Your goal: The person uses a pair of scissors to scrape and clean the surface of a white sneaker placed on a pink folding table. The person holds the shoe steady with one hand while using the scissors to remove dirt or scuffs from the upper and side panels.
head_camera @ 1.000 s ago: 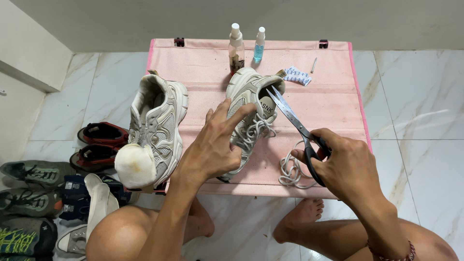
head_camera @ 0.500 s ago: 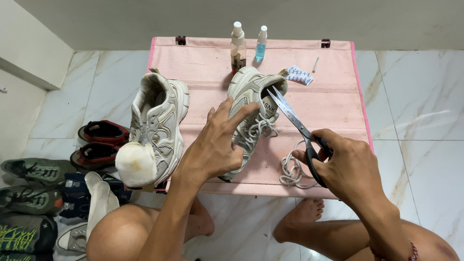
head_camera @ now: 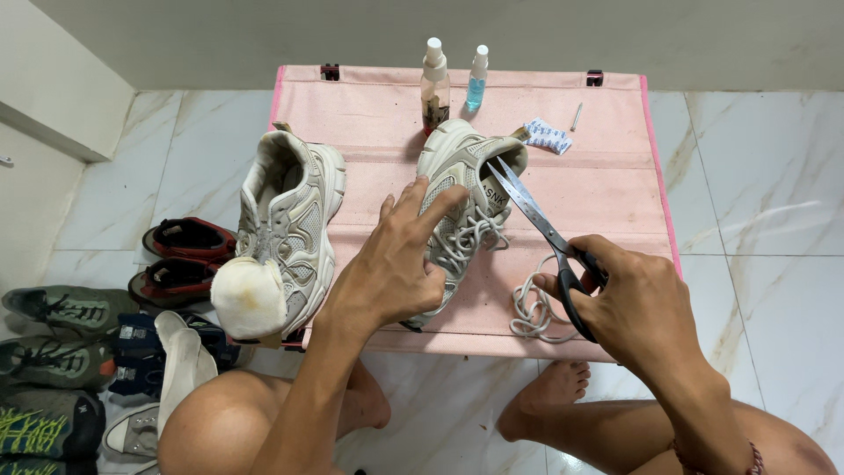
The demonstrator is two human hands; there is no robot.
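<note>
beige sneaker [head_camera: 457, 189], loosened laces, chunky sole

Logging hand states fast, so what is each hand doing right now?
Left hand: open, fingers spread on the beige mesh sneaker.
Right hand: closed on the black-handled steel scissors.

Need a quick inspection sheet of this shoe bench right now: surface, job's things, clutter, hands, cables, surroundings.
Surface: pink folding table on a marble floor.
Job's things: beige sneaker, laces loosened; scissors, blades open, tips in the shoe's mouth.
Clutter: second sneaker, loose lace, two spray bottles, small packet, nail.
Hands: left hand steadies the beige sneaker; right hand grips the scissors.
Cables: nothing seen.
Surroundings: several shoes on the floor at left; wall behind.
</note>
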